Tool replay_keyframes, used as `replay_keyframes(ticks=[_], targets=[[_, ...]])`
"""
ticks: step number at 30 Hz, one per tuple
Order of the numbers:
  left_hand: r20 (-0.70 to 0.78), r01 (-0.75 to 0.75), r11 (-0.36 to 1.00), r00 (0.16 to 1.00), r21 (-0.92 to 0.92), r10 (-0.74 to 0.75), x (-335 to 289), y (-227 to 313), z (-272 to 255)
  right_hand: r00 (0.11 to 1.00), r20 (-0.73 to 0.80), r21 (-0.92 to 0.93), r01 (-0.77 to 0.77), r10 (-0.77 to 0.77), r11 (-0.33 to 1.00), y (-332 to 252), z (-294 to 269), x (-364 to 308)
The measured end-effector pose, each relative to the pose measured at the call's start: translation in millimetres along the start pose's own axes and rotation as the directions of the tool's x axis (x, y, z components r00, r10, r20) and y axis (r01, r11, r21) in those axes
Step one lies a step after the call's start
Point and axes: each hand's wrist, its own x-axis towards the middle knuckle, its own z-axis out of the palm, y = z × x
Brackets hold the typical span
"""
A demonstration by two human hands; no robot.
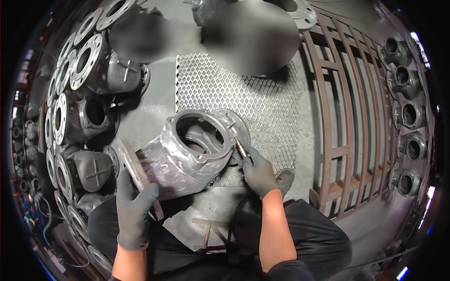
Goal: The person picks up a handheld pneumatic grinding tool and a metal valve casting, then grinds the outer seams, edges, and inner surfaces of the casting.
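Observation:
A grey cast-metal valve body (180, 171) lies tilted in front of me, its round flanged opening facing up. My left hand (132, 208), in a grey glove, is closed round the edge of the flange (132, 164) at its left end, thumb on the near side. In my gloved right hand (260, 174) is a slim, pen-like die grinder (240, 147), fingers wrapped round it. Its thin tip points up and left beside the rear flange (241, 124), at the right rim of the opening. Whether the tip touches the metal I cannot tell.
Similar castings (96, 171) are stacked along my left. Under the valve body lies a diamond-mesh metal sheet (276, 112). A rusty steel frame (344, 112) stands to the right, with a row of castings (410, 114) beyond. Two blurred patches hide the far side. My shoe (284, 180) is close to my right hand.

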Motion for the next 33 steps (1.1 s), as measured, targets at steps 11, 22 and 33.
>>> replay_keyframes(ticks=[11, 22, 33], targets=[[-0.007, -0.112, 0.994, 0.994, 0.011, 0.112, 13.5, -47.5, -40.0, 0.947, 0.314, -0.400, 0.199, -0.071, 0.895, -38.9, -32.4, 39.2], [0.011, -0.094, 0.995, 0.995, 0.016, 0.094, 16.2, -53.2, -46.4, 0.923, 0.360, -0.541, 0.325, -0.135, 0.776, -43.3, -25.3, 45.3], [0.009, -0.147, 0.989, 0.989, 0.005, 0.147, 19.0, -53.6, -43.1, 0.885, 0.372, -0.434, 0.432, -0.279, 0.790, -22.4, -32.1, 51.2]])
